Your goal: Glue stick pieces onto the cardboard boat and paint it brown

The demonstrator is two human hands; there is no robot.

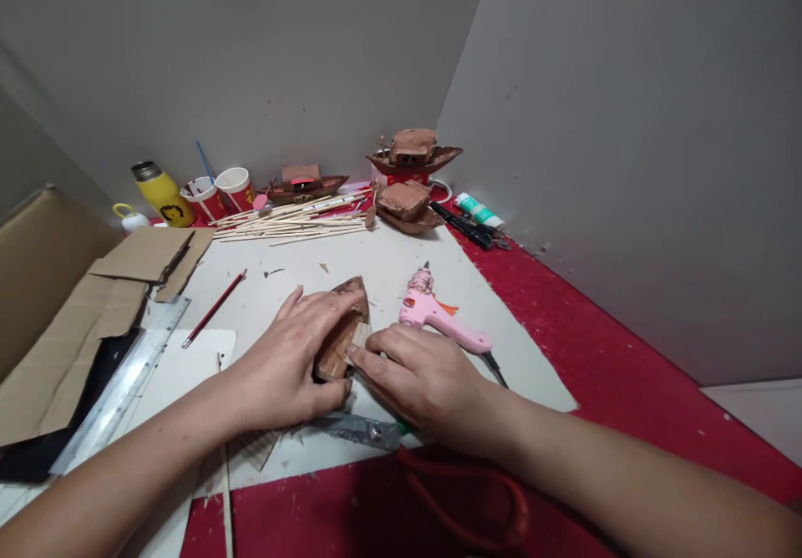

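Observation:
A small brown boat hull (338, 342) lies on the white sheet (464, 412) in front of me. My left hand (297, 357) is wrapped round its left side, fingers over the top and thumb at the near end. My right hand (413, 366) pinches a small pale ridged piece (359, 337) against the hull's right edge. Just beyond my right hand is a pink glue gun (448, 320), its nozzle pointing away. Scissors (357, 430) with red handles lie below both hands, partly hidden by them.
Thin wooden sticks (294, 222), finished model boats (410, 203), paper cups (235, 189) and a yellow bottle (166, 197) stand at the back. Cardboard (68, 357), a clear ruler (122, 382) and a pencil (214, 308) lie left. A glue tube (479, 210) lies back right.

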